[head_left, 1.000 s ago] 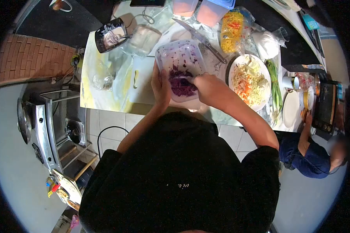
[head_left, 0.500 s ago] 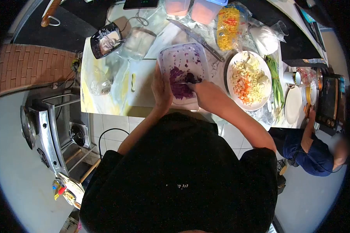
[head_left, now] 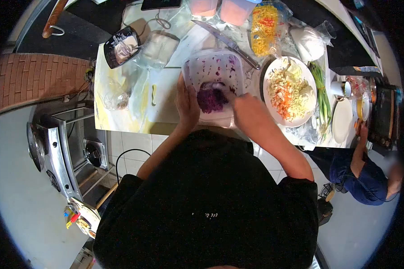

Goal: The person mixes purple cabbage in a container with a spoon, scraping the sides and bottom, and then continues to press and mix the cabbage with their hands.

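Observation:
A clear plastic container [head_left: 211, 62] stands at the table's front edge, with a mound of purple mash [head_left: 211, 99] at its near end and purple smears on its walls. My left hand [head_left: 187, 102] lies against the container's left wall, holding it. Over the right wall, my right hand [head_left: 251, 112] is closed round the handle of a utensil, blurred by motion; the utensil's end [head_left: 219, 88] rests in the mash. To the right is a white plate [head_left: 267, 92] of chopped pale and orange food. A knife [head_left: 229, 42] lies behind the container.
Bagged yellow food [head_left: 264, 31], a white bag [head_left: 308, 44] and green onions [head_left: 319, 98] lie at the right. At the left are a black tray [head_left: 122, 47] and a clear bag [head_left: 159, 48]. A co-worker [head_left: 359, 175] stands far right; a stove [head_left: 60, 152] is left.
My right hand has moved slightly right and down, and the utensil has shifted with it. The mash is gathered into a more compact mound. The view has shifted slightly.

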Motion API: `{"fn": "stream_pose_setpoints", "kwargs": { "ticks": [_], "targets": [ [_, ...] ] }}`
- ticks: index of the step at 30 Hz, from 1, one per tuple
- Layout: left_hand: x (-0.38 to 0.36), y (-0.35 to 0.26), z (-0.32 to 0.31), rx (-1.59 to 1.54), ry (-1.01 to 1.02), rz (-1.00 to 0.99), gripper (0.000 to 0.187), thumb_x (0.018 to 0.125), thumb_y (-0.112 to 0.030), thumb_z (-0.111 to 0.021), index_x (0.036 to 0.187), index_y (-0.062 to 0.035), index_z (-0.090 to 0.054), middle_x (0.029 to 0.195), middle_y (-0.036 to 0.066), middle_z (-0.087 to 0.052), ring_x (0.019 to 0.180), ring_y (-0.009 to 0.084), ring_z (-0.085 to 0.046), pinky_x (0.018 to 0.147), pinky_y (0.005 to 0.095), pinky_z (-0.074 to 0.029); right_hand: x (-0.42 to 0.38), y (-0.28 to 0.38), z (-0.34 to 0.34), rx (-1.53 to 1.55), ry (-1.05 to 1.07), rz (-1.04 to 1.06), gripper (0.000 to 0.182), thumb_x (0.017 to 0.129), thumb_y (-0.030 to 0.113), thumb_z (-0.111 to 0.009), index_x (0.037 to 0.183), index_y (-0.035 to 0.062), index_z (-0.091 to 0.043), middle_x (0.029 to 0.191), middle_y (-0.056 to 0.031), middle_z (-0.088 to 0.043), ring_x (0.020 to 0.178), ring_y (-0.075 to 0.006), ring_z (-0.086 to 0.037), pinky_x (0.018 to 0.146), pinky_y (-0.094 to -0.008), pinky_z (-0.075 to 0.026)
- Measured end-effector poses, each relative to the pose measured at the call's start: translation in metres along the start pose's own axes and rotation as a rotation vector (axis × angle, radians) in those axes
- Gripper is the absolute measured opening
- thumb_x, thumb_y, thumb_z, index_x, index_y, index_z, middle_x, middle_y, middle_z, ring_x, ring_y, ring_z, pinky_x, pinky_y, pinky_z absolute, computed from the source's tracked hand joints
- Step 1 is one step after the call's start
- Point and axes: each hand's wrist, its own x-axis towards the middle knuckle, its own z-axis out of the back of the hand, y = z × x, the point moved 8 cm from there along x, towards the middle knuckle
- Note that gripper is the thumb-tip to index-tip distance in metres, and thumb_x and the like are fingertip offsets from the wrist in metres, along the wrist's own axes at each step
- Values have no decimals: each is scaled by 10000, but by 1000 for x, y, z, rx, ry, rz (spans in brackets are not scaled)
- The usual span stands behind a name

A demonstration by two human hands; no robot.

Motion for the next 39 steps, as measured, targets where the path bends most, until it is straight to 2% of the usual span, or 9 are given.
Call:
{"fn": "stream_pose_setpoints", "kwargs": {
  "ticks": [4, 8, 10, 17, 23, 25, 28, 34, 39],
  "targets": [
    [5, -6, -2, 77, -10, -78, 443, 1028, -95, -372, 1453, 13, -312, 1375, 235, -489, 1249, 346, -515, 1028, 411, -406, -5, -20, -4, -47, -28, -135, 244, 802, -14, -534, 1034, -24, -611, 844, -245, -658, 800, -406, -672, 697, -473, -554],
    [6, -5, 4, 66, -71, -87, 440, 1032, -108, -368, 1451, 14, -314, 1401, 242, -460, 1270, 349, -494, 1046, 415, -393, -3, -18, -38, 37, -101, -24, 180, 781, -20, -545, 940, -28, -629, 835, -249, -656, 797, -412, -670, 703, -476, -553],
    [5, -6, 1, 4, 27, -4, 452, 1039, -107, -355, 1457, 43, -271, 1489, 218, -347, 1375, 313, -355, 1130, 409, -279, -6, -24, -29, 69, -34, -75, 522, 805, 1, -513, 1317, 94, -552, 830, -285, -636, 796, -442, -639, 752, -508, -515],
    [2, 0, -2, -19, 8, -27, 470, 1029, -84, -371, 1466, 42, -253, 1497, 216, -338, 1377, 313, -349, 1129, 415, -278, 5, -37, -62, 223, -46, 7, 403, 822, 2, -484, 1189, 61, -639, 874, -245, -658, 866, -426, -629, 781, -497, -504],
    [-1, 12, -3, -69, -26, 19, 473, 1028, -89, -380, 1465, 45, -255, 1485, 221, -354, 1374, 313, -356, 1127, 412, -280, -8, -24, -20, 157, -100, -49, 402, 808, -13, -481, 1168, 56, -646, 873, -267, -648, 885, -442, -631, 799, -509, -497],
    [-1, 10, -2, -33, -47, -8, 478, 1033, -111, -382, 1466, 46, -252, 1466, 221, -375, 1357, 310, -375, 1121, 411, -288, -1, -31, -49, 127, -17, -17, 228, 789, 5, -513, 980, -19, -636, 856, -288, -630, 833, -436, -635, 751, -509, -519],
    [2, 5, -5, -61, 9, 29, 479, 1037, -127, -382, 1464, 50, -258, 1450, 221, -391, 1340, 308, -392, 1110, 408, -303, -1, -28, -51, 101, 50, -66, 425, 790, -4, -503, 1187, 60, -642, 859, -288, -639, 873, -440, -628, 803, -515, -495],
    [5, 4, 1, -94, -27, 82, 468, 1039, -145, -394, 1453, 46, -289, 1433, 223, -409, 1328, 302, -405, 1099, 398, -313, -19, -7, -2, 173, -70, 31, 422, 800, 3, -496, 1190, 60, -646, 860, -271, -647, 848, -429, -623, 780, -506, -507],
    [2, 8, -5, -46, -72, 21, 453, 1042, -155, -378, 1434, 63, -321, 1392, 246, -454, 1285, 324, -462, 1062, 396, -362, -2, -5, -39, 97, -7, 4, 381, 813, 18, -493, 1153, 59, -658, 821, -274, -630, 847, -419, -622, 777, -502, -507]
  ]
}}
